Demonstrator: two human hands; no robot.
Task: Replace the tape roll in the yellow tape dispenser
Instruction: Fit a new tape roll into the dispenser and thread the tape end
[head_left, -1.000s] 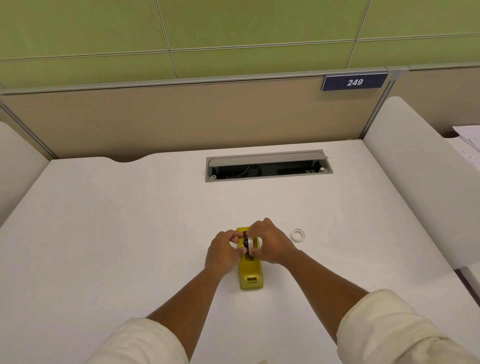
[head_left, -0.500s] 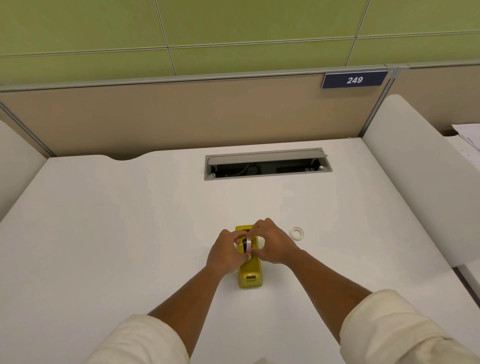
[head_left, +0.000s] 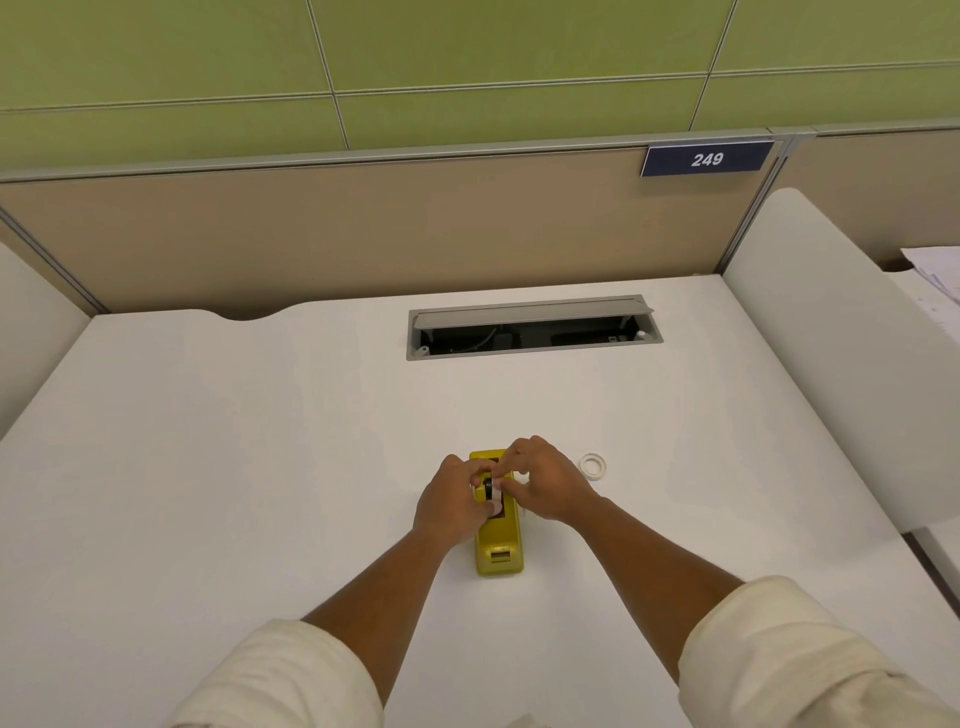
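Head view: both my hands meet over the yellow tape dispenser (head_left: 497, 540), which stands at the centre of the white table (head_left: 208, 441). My left hand (head_left: 451, 501) and right hand (head_left: 543, 480) each close their grip on a tape roll (head_left: 496, 499) with a black hub, held at the dispenser's open slot. Another white tape ring (head_left: 594, 464) lies flat just right of my right hand.

Smooth, matt white laminate worktop (head_left: 208, 467); glossy yellow plastic tape dispenser (head_left: 498, 540), hard-shelled; small translucent plastic tape ring (head_left: 594, 464), faintly shiny; brushed grey metal cable hatch (head_left: 530, 312); soft cream cloth sleeves (head_left: 779, 649).
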